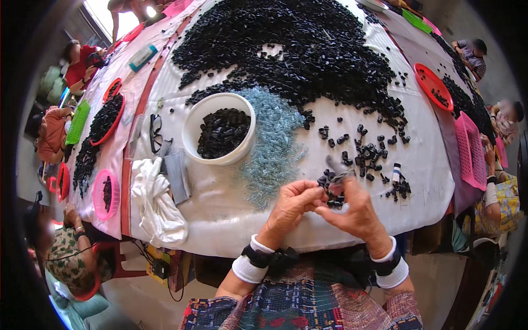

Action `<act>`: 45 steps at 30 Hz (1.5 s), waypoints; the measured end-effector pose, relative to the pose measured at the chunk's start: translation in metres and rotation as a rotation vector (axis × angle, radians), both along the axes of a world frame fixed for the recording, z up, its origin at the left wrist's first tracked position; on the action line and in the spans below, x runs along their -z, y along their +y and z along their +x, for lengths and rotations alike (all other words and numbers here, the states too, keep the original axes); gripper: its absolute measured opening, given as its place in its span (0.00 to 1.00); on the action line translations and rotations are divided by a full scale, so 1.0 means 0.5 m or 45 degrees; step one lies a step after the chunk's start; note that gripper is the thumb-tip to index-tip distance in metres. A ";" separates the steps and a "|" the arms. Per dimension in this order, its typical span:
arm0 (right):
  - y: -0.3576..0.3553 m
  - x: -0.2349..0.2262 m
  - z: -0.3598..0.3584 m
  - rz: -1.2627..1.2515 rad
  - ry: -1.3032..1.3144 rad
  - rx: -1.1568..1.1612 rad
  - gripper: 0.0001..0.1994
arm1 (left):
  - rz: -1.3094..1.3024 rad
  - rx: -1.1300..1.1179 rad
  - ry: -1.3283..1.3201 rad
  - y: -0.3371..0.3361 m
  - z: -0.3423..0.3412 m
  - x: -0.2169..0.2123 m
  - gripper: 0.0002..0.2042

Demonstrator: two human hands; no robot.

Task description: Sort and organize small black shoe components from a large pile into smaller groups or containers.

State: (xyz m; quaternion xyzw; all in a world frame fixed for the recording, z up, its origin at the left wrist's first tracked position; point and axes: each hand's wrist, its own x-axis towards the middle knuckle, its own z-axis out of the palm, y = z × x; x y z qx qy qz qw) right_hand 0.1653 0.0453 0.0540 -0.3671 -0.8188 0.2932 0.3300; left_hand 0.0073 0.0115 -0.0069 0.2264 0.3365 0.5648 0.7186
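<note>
Black plastic pieces pinched between two hands above a white-covered surface.

The left hand point(291, 204) and right hand point(352, 212) meet fingertip to fingertip, each gripping small black parts point(333, 193) just over the surface point(231, 212) edge, near a scatter of loose black pieces point(369, 154). These parts look light, stiff and easy to drop, best held by their sides with fingertips. A white bowl point(193, 124) of more pieces stands beside a patch of pale blue bits point(275, 143).
</note>
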 end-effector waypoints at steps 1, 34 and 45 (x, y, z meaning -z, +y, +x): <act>0.002 -0.011 0.004 -0.071 0.052 0.065 0.25 | -0.042 -0.109 -0.110 -0.001 0.000 -0.006 0.07; 0.016 0.052 0.016 0.403 -0.047 -0.047 0.15 | -0.233 0.090 -0.018 -0.007 -0.007 -0.031 0.09; 0.064 0.042 -0.020 0.214 0.047 0.001 0.09 | -0.104 0.052 0.070 -0.027 -0.010 -0.022 0.08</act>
